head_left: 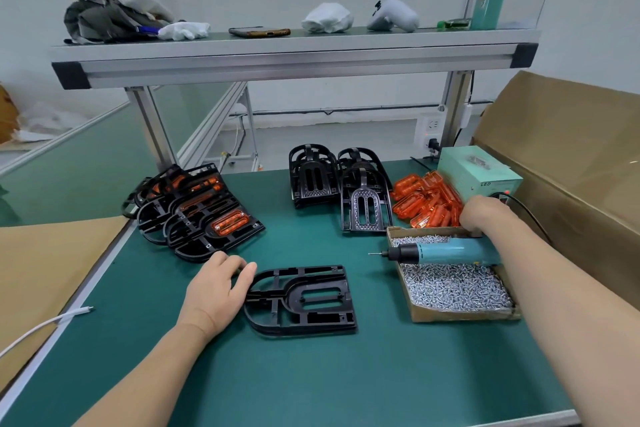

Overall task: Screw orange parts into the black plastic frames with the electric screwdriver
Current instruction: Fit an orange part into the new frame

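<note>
One black frame (300, 299) lies flat on the green mat (242, 374) at lower centre of the frame, its slot empty, and your left hand (217, 291) rests palm-down at its left edge, fingers together and loosely curved, the fingertips touching the frame's rounded end without gripping it. Your right hand (485, 215), at centre right, reaches into the orange parts (427, 199) heaped beside the teal power box (479, 172); its fingers are hidden behind the back of the hand, so you cannot tell whether they are apart or closed on a part. Your screwdriver (446, 251) lies on its side across the cardboard screw box (450, 282), just below that hand, bit pointing toward the left of the picture, with no hand on it. At centre left, a fanned stack of finished frames (197, 213) overlaps on the mat, each showing an orange part in its slot. At upper centre, bare frames (341, 184) stand stacked upright, between the finished stack and the orange heap. Along the top runs an aluminium shelf (294, 52) carrying a phone (259, 32) and bundled cloths (114, 9). A large carton (571, 156) fills the right edge.
</note>
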Demonstrator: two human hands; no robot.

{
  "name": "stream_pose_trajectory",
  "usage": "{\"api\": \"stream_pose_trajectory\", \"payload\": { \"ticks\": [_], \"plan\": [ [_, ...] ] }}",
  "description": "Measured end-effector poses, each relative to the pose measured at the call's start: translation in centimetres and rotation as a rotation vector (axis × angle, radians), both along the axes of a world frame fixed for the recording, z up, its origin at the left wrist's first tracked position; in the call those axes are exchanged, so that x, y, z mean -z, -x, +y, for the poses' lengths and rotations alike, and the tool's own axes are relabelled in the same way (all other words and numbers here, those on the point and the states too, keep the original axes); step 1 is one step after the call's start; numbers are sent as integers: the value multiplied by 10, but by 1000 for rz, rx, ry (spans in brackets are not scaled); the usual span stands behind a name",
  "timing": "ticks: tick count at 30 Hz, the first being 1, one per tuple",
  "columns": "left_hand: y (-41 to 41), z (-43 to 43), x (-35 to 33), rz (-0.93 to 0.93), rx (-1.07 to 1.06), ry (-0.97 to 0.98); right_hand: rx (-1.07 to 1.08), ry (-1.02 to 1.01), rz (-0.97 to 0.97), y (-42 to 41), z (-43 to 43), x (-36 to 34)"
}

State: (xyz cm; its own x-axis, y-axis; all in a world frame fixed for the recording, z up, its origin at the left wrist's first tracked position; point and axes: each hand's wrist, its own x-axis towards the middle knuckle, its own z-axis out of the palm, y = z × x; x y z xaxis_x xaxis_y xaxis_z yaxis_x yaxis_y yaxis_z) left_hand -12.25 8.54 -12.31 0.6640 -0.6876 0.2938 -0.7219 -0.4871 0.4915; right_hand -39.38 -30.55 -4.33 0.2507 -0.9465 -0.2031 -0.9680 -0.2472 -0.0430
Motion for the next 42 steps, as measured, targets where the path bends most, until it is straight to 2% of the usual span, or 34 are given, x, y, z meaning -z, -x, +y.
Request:
{"api": "stream_pose_trajectory", "payload": {
  "ticks": [8, 14, 20, 25, 30, 34, 42],
  "plan": [
    [-1, 0, 1, 6, 3, 15, 44, -7, -3, 1, -5, 5],
    [-2, 0, 2, 2, 1, 14, 28, -93, 38, 0, -9, 5],
    [-3, 0, 3, -3, 4, 8, 40, -114, -19, 8, -20, 6],
    [-3, -1, 2, 2, 1, 1, 73, 17, -81, 7, -8, 0],
    [-3, -1, 1, 2, -1, 4, -8, 233, -144, -1, 2, -14],
    [-2, 0, 1, 3, 0, 4, -141, 319, -301, -13, 21, -30],
    [-2, -1, 1, 5, -4, 5, -436, 277, -780, -37, 95, -45]
  ]
}}
